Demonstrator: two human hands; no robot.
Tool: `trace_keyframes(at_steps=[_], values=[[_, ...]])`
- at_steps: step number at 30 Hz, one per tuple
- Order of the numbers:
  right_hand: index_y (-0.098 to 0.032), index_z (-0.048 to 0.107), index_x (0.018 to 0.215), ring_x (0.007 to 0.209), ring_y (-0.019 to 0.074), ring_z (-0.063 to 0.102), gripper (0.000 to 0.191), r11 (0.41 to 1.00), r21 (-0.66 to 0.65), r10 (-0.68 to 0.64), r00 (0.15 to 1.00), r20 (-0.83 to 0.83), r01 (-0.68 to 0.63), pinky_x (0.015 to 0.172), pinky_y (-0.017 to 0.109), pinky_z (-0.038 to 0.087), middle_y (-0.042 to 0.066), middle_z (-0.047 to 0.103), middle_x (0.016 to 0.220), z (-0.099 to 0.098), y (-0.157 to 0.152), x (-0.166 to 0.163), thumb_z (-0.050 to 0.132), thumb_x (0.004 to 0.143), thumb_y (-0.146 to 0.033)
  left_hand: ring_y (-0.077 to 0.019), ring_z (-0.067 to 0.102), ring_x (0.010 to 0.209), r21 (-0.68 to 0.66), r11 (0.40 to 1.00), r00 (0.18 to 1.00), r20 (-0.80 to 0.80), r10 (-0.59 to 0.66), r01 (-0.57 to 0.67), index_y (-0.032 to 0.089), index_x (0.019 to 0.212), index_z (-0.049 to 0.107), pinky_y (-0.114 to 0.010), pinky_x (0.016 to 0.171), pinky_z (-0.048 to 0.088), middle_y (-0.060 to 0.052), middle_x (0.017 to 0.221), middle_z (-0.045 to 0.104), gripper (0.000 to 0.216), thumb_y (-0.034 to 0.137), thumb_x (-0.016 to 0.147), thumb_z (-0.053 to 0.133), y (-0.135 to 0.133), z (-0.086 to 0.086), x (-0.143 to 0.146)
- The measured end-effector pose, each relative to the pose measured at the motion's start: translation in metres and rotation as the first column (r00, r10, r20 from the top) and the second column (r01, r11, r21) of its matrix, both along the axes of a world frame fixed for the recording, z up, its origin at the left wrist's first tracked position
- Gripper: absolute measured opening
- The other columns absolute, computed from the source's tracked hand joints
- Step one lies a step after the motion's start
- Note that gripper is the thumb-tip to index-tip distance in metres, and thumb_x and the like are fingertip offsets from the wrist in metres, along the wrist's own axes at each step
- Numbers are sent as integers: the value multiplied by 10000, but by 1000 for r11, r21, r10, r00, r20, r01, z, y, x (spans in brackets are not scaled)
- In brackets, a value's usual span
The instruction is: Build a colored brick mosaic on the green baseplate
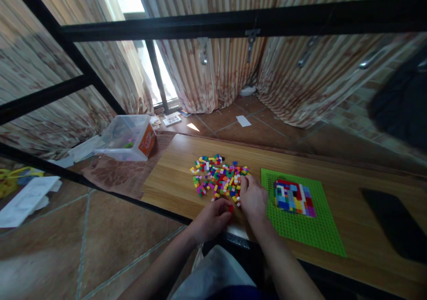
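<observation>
A loose pile of small coloured building bricks (pixel 216 175) lies on the wooden table (pixel 173 166). My left hand (pixel 213 220) is closed at the table's front edge, with a red brick (pixel 230 208) showing between thumb and fingers. At the right side of the pile, my right hand (pixel 252 198) bends down with its fingers curled together among the bricks. Whatever those fingertips pinch is hidden. Right of this hand lies a green baseplate (pixel 320 233), bearing a rectangular block of multicoloured bricks (pixel 295 198).
A black flat object (pixel 395 224) lies at the table's right end. On the floor at the left stands a clear plastic bin (pixel 125 135) with an orange label. White packaging (pixel 28 200) lies farther left. A black metal frame (pixel 220 22) crosses before the curtains.
</observation>
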State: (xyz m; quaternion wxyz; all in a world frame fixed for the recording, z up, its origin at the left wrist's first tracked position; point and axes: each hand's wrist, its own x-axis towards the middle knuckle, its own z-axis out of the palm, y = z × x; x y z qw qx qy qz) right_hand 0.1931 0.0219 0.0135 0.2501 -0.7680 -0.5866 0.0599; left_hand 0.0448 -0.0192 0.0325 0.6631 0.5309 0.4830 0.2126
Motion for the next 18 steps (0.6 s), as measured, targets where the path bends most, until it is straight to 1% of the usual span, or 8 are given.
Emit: trace_keyframes(at_steps=[4,6,8,11,13,16,18], values=[[-169,645,942,778,192,628,359,999,-1,39,974,-221,-40,688,281,399,99,700,873,7,7,-15,315,956,-309,-78,467,524,65,984,987,-14,-163,164,151,949,580,-181,485,336,42,632,524,198,154,774,488,0,5,2],[-177,647,973,804,194,632,350,997,24,76,937,-340,-73,708,284,422,92,704,902,9,7,-16,324,943,-309,-82,468,539,105,967,972,-47,-230,233,152,906,584,-186,493,328,39,641,526,189,127,755,472,1,8,3],[-180,645,1008,820,194,634,342,994,62,106,903,-417,-88,726,291,444,81,704,920,10,4,-11,337,931,-309,-88,464,540,139,950,959,-91,-267,278,162,864,579,-193,494,318,41,632,516,172,121,753,455,2,11,4],[-175,658,1002,872,199,628,307,982,136,178,890,-420,-132,783,307,461,82,690,947,9,-2,2,391,906,-293,-94,461,538,185,928,943,-139,-302,325,173,781,561,-198,509,320,44,599,504,146,100,735,443,2,14,5],[-177,674,982,900,196,617,270,964,153,260,889,-376,-217,819,310,461,84,673,970,9,-6,9,442,884,-274,-98,461,548,219,910,933,-154,-325,353,177,729,550,-200,527,330,41,590,515,135,86,713,451,0,16,8],[-196,690,989,917,189,603,231,931,85,362,877,-315,-354,851,313,456,77,644,1011,7,-5,9,507,857,-246,-104,471,577,262,880,917,-152,-368,397,176,683,541,-204,550,347,31,616,546,124,80,696,464,-2,16,15],[-209,695,979,930,185,593,212,917,33,389,872,-295,-398,869,319,450,68,630,1022,5,-2,6,528,851,-233,-108,484,596,270,872,912,-140,-384,409,171,676,543,-205,558,356,26,635,556,122,76,685,467,-2,14,20]])
